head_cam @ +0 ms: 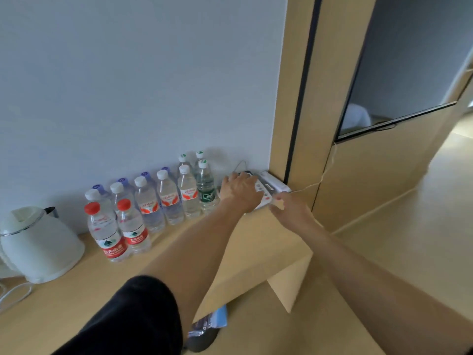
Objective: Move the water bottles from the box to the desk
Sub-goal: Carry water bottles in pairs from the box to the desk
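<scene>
Several water bottles stand in rows on the wooden desk (pixel 256 242) against the wall: two red-capped bottles (pixel 110 234) in front at the left, white-capped bottles (pixel 169 198) behind them, and a green-labelled bottle (pixel 206 188) at the right end. No box is in view. My left hand (pixel 239 190) lies with straight fingers on a white desk telephone (pixel 268 188) at the desk's right end. My right hand (pixel 289 210) touches the telephone's front right edge; its fingers look bent, and I cannot make out a grip.
A white electric kettle (pixel 38 244) stands at the left of the desk, a white cable (pixel 15 293) trailing beside it. A wall screen (pixel 404 73) hangs on the wood panel to the right. A thin cord (pixel 322 175) runs from the telephone to the panel. A foot (pixel 204 334) shows below the desk.
</scene>
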Demonstrator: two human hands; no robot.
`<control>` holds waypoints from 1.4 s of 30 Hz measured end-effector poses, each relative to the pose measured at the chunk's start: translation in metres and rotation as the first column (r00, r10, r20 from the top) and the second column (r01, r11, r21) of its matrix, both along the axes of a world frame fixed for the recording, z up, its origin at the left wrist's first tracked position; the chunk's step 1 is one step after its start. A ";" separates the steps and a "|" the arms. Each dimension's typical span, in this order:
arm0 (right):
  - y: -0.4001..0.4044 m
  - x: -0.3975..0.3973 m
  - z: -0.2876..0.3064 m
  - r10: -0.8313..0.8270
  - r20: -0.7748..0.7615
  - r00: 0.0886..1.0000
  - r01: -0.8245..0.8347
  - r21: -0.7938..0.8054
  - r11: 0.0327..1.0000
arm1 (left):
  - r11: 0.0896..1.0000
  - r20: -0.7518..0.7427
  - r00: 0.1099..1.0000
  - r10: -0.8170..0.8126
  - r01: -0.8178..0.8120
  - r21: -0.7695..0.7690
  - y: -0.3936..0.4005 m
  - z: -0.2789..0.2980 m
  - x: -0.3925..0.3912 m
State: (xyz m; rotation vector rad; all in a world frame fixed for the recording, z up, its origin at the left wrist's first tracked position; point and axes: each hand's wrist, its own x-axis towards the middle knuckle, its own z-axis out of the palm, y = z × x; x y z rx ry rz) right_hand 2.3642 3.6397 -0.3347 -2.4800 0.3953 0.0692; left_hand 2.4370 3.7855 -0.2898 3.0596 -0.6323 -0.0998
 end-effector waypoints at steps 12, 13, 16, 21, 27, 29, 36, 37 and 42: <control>-0.005 0.000 -0.012 -0.030 -0.110 0.994 0.022 -0.079 0.997 | 1.000 -0.181 0.983 0.017 -0.017 0.004 0.010 -0.020 -0.011; -0.007 0.000 -0.011 -0.038 -0.117 0.992 0.027 -0.101 0.995 | 1.000 -0.179 0.984 0.013 -0.015 -0.013 0.009 -0.022 -0.010; -0.009 -0.005 -0.013 -0.064 -0.151 0.987 0.039 -0.161 0.986 | 1.000 -0.201 0.980 0.010 -0.015 -0.024 0.008 -0.029 -0.007; -0.004 -0.012 -0.017 -0.025 -0.255 0.967 -0.044 -0.260 0.965 | 1.000 -0.186 0.982 0.019 -0.014 0.027 0.017 -0.045 -0.007; -0.011 -0.028 -0.022 -0.096 -0.302 0.948 0.015 -0.261 0.965 | 0.999 -0.200 0.979 -0.028 0.021 -0.038 0.008 -0.054 -0.011; -0.017 -0.036 -0.022 -0.128 -0.294 0.947 0.047 -0.266 0.963 | 0.999 -0.197 0.979 -0.051 0.047 -0.025 0.000 -0.056 -0.017; -0.011 -0.045 -0.009 -0.103 -0.262 0.960 0.022 -0.294 0.955 | 0.999 -0.149 0.989 -0.016 0.023 0.043 0.003 -0.044 -0.026; -0.011 -0.045 -0.004 -0.095 -0.254 0.963 0.016 -0.297 0.955 | 0.999 -0.151 0.988 -0.009 0.016 0.042 0.003 -0.040 -0.027; -0.021 -0.053 0.023 -0.076 -0.196 0.978 0.008 -0.327 0.945 | 1.000 -0.147 0.989 0.014 -0.010 0.026 -0.005 -0.021 -0.042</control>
